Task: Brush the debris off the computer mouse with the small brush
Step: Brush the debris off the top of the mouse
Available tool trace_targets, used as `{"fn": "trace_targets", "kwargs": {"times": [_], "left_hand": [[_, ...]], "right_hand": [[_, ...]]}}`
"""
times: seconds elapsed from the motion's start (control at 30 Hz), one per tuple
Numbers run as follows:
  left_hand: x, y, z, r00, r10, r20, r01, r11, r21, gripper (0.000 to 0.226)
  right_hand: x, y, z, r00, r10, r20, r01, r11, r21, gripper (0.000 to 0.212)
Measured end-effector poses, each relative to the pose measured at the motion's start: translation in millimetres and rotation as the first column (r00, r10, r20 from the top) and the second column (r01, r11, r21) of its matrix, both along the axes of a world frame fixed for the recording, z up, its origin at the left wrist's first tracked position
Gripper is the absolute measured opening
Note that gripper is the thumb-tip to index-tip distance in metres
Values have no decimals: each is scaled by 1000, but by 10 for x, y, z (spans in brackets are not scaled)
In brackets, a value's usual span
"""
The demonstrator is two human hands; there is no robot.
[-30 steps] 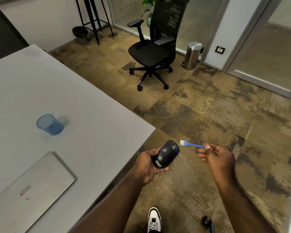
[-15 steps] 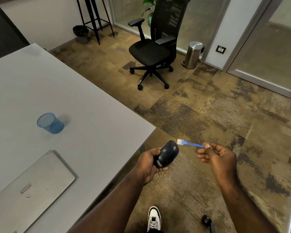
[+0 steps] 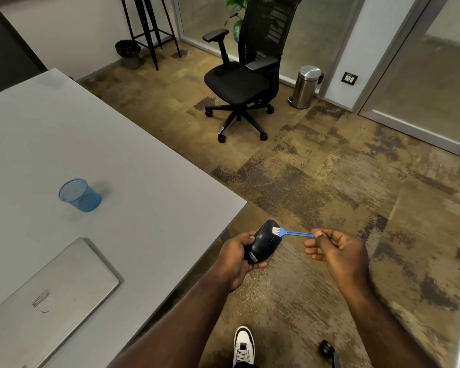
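Pinching the thin blue plastic brush (image 3: 290, 232) in your right hand (image 3: 337, 253), left hand (image 3: 237, 254) cupping the black computer mouse (image 3: 262, 241) beyond the desk (image 3: 144, 181) corner; press too hard and that mouse could slip floorward.

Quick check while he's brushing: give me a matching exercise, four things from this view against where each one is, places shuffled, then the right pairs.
Things:
1. computer mouse
2. small brush
3. blue mesh cup
4. laptop

Places:
A. lying closed on the table's near end
B. pinched in the right hand, bristles on the mouse
C. standing on the table, beyond the laptop
D. gripped in the left hand, off the table's edge

Pairs: 1-D, 2-B, 3-C, 4-A
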State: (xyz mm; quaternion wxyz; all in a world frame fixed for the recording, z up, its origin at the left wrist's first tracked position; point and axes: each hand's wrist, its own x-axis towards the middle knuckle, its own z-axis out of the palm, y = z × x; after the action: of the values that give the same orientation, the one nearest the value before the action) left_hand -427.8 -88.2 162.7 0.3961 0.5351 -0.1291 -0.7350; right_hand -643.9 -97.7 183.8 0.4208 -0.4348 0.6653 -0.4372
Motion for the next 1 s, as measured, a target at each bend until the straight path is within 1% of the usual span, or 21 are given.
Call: {"fn": "trace_targets", "kwargs": {"times": [0.13, 0.27, 0.43, 0.53, 0.6, 0.67, 0.77, 0.8, 0.83, 0.9, 1.0], "left_hand": [[5, 10, 0, 1000, -8, 20, 8, 1000, -6, 32], [6, 15, 4, 1000, 1, 26, -1, 1000, -15, 31], [-31, 11, 6, 999, 1, 37, 1, 999, -38, 35], [-31, 2, 17, 998, -2, 58, 6, 998, -61, 34], [-29, -2, 26, 997, 5, 72, -1, 998, -65, 33], [-22, 4, 24, 997, 19, 81, -14, 998, -66, 32], [-17, 22, 25, 996, 23, 84, -16, 997, -80, 30], [-24, 26, 29, 997, 17, 79, -11, 997, -82, 31], [-35, 29, 33, 997, 12, 72, -6, 996, -84, 31], [-51, 27, 51, 998, 15, 62, -10, 996, -86, 31], [-41, 15, 61, 997, 22, 70, -16, 996, -93, 32]], "right_hand": [[9, 1, -7, 994, -54, -95, 53, 998, -16, 9], [7, 20, 61, 994, -61, -89, 56, 997, -62, 10], [150, 137, 141, 983, 79, -165, -99, 989, -114, 12], [221, 224, 214, 949, 178, -261, -222, 964, -149, 20], [239, 263, 255, 936, 217, -279, -263, 955, -139, 23], [231, 270, 300, 932, 213, -294, -265, 952, -152, 22], [195, 210, 370, 944, 133, -303, -201, 958, -206, 14], [186, 190, 386, 937, 113, -330, -190, 959, -210, 13], [185, 177, 395, 920, 115, -375, -203, 958, -203, 15], [204, 186, 400, 875, 173, -452, -269, 951, -156, 18], [236, 239, 410, 826, 301, -477, -395, 913, -106, 15]]}}
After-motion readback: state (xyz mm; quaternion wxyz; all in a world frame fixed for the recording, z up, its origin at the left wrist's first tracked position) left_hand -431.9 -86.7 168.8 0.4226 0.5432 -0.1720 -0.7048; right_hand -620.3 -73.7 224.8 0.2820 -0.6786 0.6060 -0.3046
